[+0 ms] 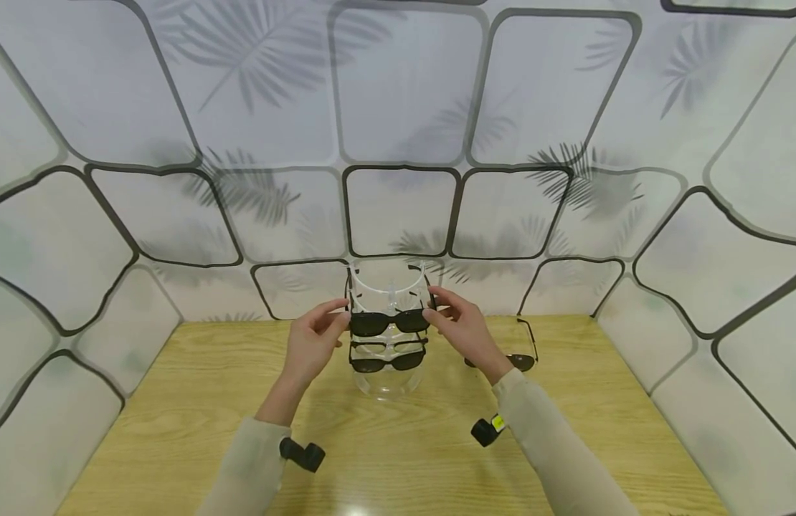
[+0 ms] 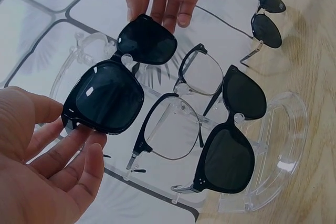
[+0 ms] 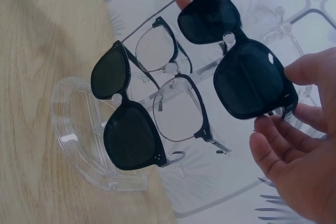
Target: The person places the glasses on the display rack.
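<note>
Black sunglasses (image 1: 370, 324) sit high on a clear display stand (image 1: 386, 393), held at both ends. My left hand (image 1: 310, 340) pinches one outer corner between thumb and fingers; the left wrist view shows that grip close up. At the opposite corner my right hand (image 1: 462, 326) does the same, its thumb on the front of the frame in the right wrist view. Below hang half-rim glasses (image 2: 176, 127) with clear lenses. Lower still on the stand is a second pair of dark sunglasses (image 3: 131, 135). Whether the held pair rests on the stand's nose peg is unclear.
Another pair of sunglasses (image 1: 520, 362) lies on the wooden table (image 1: 385, 459), right of the stand and partly behind my right wrist. Patterned panels (image 1: 398, 215) enclose the table at the back and sides. Each wrist carries a small black camera (image 1: 302, 454).
</note>
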A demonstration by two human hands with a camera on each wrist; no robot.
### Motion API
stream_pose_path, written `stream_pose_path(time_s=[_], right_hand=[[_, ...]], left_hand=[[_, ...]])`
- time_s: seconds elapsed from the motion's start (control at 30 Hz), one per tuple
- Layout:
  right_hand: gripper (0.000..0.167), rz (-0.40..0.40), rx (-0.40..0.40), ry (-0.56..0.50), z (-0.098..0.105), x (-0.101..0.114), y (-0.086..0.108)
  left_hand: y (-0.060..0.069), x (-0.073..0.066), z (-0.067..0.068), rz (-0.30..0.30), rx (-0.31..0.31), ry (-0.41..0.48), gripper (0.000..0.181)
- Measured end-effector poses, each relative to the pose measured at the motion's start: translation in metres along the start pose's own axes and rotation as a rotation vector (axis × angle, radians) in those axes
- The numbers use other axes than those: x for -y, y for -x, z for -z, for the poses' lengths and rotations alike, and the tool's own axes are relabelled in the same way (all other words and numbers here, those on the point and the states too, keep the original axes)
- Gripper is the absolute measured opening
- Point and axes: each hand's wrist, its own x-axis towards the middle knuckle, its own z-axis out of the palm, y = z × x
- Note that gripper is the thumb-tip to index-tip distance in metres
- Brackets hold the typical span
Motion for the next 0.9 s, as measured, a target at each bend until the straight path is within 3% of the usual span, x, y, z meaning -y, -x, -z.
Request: stream_pose_path(time_s=[0.9], right_hand=[[0.053,-0.018,0.017,0.014,-0.0002,-0.0039,-0.0036]], left_hand=[[-0.0054,0.0022,0.0013,0.013,0.009,-0.025,0.029]])
